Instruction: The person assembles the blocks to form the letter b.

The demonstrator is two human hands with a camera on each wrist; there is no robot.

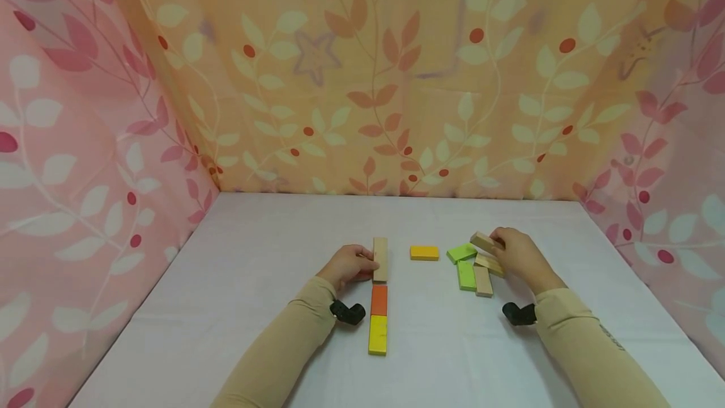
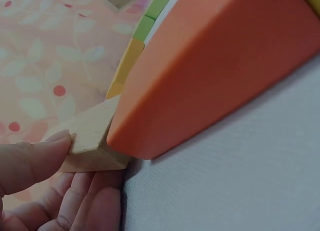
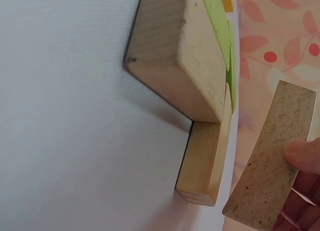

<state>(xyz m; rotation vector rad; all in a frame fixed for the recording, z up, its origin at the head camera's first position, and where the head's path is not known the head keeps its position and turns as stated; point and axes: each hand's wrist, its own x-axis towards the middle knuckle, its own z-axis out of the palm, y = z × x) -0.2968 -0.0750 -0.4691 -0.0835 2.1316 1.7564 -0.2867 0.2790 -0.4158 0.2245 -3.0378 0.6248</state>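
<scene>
My left hand (image 1: 348,264) pinches a plain wooden block (image 1: 380,260) between thumb and fingers, at the far end of a row. Toward me in that row lie an orange block (image 1: 379,300) and a yellow block (image 1: 377,335). In the left wrist view the wooden block (image 2: 92,136) appears close to the orange block's end. On the right, my right hand (image 1: 520,257) grips another plain wooden block (image 1: 484,242), which the right wrist view shows raised off the table. Below it lie two wooden blocks (image 1: 483,282) and two green blocks (image 1: 467,275), close together.
Between the row and the cluster lies an orange-yellow block (image 1: 424,253). A white cloth covers the table (image 1: 272,232). Patterned curtains (image 1: 362,80) stand behind it and along both sides. Each wrist carries a small black camera (image 1: 348,312).
</scene>
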